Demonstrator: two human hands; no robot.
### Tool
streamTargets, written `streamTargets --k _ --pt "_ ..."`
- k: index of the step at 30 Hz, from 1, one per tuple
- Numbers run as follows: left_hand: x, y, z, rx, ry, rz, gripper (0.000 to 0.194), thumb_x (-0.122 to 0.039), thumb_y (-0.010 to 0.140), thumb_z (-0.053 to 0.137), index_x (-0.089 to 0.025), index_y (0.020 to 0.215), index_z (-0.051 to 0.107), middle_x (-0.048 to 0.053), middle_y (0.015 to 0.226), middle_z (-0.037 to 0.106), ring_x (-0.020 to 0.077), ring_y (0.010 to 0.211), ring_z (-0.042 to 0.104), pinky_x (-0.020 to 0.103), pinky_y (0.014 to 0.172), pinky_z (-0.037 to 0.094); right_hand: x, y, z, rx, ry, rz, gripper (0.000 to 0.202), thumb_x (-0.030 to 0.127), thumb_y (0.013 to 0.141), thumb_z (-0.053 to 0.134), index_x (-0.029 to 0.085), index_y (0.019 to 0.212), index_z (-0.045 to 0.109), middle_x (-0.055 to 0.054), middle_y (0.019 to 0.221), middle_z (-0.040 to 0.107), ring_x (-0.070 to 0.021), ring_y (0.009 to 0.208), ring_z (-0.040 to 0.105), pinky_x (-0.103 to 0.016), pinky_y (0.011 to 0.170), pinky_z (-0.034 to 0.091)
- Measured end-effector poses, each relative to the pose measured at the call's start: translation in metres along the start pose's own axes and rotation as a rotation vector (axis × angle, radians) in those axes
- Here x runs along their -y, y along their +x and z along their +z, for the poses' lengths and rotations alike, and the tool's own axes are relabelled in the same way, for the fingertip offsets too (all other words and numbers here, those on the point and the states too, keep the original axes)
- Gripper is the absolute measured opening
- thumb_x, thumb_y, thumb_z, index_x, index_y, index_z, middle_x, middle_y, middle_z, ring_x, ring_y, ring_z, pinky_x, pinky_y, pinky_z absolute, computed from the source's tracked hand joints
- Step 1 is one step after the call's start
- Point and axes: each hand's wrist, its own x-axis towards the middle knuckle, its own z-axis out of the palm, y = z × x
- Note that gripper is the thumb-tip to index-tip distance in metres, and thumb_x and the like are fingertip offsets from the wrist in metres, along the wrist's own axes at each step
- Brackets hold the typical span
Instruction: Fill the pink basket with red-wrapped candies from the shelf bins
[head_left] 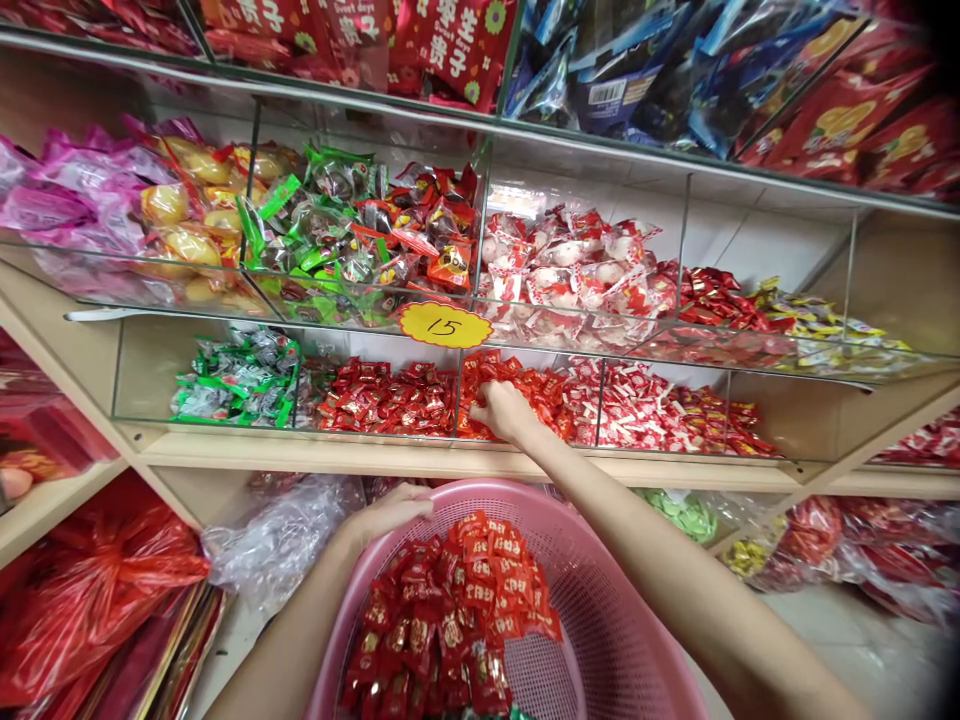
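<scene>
A pink mesh basket (622,600) stands low in front of me, with many red wrapped candies (450,610) in it. My left hand (394,512) is closed on the basket's far left rim. Up at the lower shelf, my right hand (504,410) reaches into a clear compartment of orange-red candies (555,395). Its fingers are curled together among the wrappers; whatever they hold, if anything, is hidden. Darker red candies (390,395) fill the compartment to the left, and red and white ones (637,400) lie to the right.
Clear dividers and a wooden shelf edge (300,455) front the compartments. Above are more bagged sweets (570,260) and a yellow tag (444,325) marked 15. A red plastic bag (97,590) is at lower left, a clear bag (289,540) beside the basket.
</scene>
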Motion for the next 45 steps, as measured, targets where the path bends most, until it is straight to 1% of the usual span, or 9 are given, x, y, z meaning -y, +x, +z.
streamTargets --k 7,13,16,21,24,29,34,41,45 --pt "0.003 0.001 0.0 0.001 0.025 0.002 0.028 -0.029 0.065 0.045 -0.015 0.081 0.063 -0.001 0.075 0.06 0.0182 0.076 0.049 0.025 0.069 0.035 0.002 -0.001 -0.001 0.087 0.026 -0.007 0.025 0.034 0.072 0.052 0.013 0.086 0.056 -0.014 0.093 0.059 -0.0208 0.08 0.057 -0.025 0.058 0.037" --pt "0.002 0.001 0.0 -0.013 0.045 0.017 0.028 -0.03 0.065 0.044 -0.015 0.08 0.063 -0.001 0.076 0.061 0.0187 0.078 0.05 0.025 0.07 0.035 0.002 0.002 0.003 0.064 0.09 -0.003 0.021 0.029 0.068 0.055 0.012 0.081 0.057 -0.015 0.087 0.06 -0.021 0.079 0.057 -0.025 0.06 0.038" --pt "0.001 0.0 0.0 -0.009 0.055 0.023 0.03 -0.03 0.066 0.044 -0.016 0.083 0.063 -0.001 0.08 0.061 0.0189 0.08 0.05 0.026 0.071 0.035 0.002 0.003 -0.004 0.052 0.26 0.076 0.018 0.031 0.066 0.055 0.012 0.068 0.057 -0.01 0.071 0.061 -0.0179 0.069 0.057 -0.024 0.057 0.039" --pt "0.001 0.0 0.001 -0.014 0.054 0.02 0.027 -0.03 0.066 0.044 -0.015 0.078 0.063 -0.001 0.078 0.061 0.0184 0.077 0.05 0.025 0.069 0.035 0.008 0.004 -0.01 0.262 0.71 0.264 0.015 0.028 0.065 0.057 0.013 0.067 0.053 0.001 0.043 0.051 -0.01 0.042 0.048 -0.02 0.042 0.039" --pt "0.002 0.0 0.001 -0.021 0.052 0.02 0.025 -0.029 0.066 0.044 -0.015 0.076 0.062 -0.001 0.075 0.06 0.0181 0.076 0.05 0.025 0.068 0.035 0.013 0.005 -0.008 0.306 0.772 0.289 0.019 0.028 0.062 0.063 0.014 0.065 0.051 0.003 0.037 0.047 -0.0083 0.037 0.044 -0.019 0.038 0.038" --pt "0.002 -0.001 0.001 -0.023 0.054 0.006 0.027 -0.03 0.066 0.044 -0.015 0.078 0.063 0.0 0.078 0.061 0.0186 0.079 0.05 0.025 0.07 0.035 0.012 0.008 -0.002 0.29 0.78 0.271 0.028 0.035 0.058 0.067 0.014 0.066 0.051 0.004 0.036 0.045 -0.0079 0.036 0.042 -0.019 0.037 0.038" --pt "0.0 -0.001 0.001 -0.026 0.059 0.022 0.025 -0.029 0.066 0.043 -0.015 0.075 0.062 0.0 0.077 0.061 0.0182 0.079 0.05 0.025 0.07 0.035 0.006 0.013 0.009 0.252 0.711 0.194 0.034 0.026 0.056 0.069 0.011 0.082 0.055 0.006 0.044 0.047 -0.0074 0.041 0.044 -0.019 0.042 0.038" --pt "-0.003 -0.001 0.002 -0.033 0.046 0.01 0.024 -0.029 0.065 0.043 -0.015 0.072 0.061 -0.001 0.073 0.059 0.0177 0.076 0.05 0.024 0.067 0.035 0.007 0.018 0.023 0.134 0.636 0.164 0.031 0.019 0.051 0.067 0.015 0.081 0.057 0.002 0.063 0.055 -0.0104 0.059 0.051 -0.02 0.054 0.041" --pt "-0.005 -0.002 0.002 -0.026 0.033 0.004 0.024 -0.028 0.064 0.044 -0.015 0.072 0.061 -0.001 0.072 0.059 0.0174 0.074 0.05 0.024 0.067 0.035 0.008 0.019 0.026 0.083 0.645 0.195 0.032 0.019 0.051 0.066 0.015 0.081 0.056 0.002 0.065 0.054 -0.0102 0.061 0.051 -0.02 0.056 0.04"
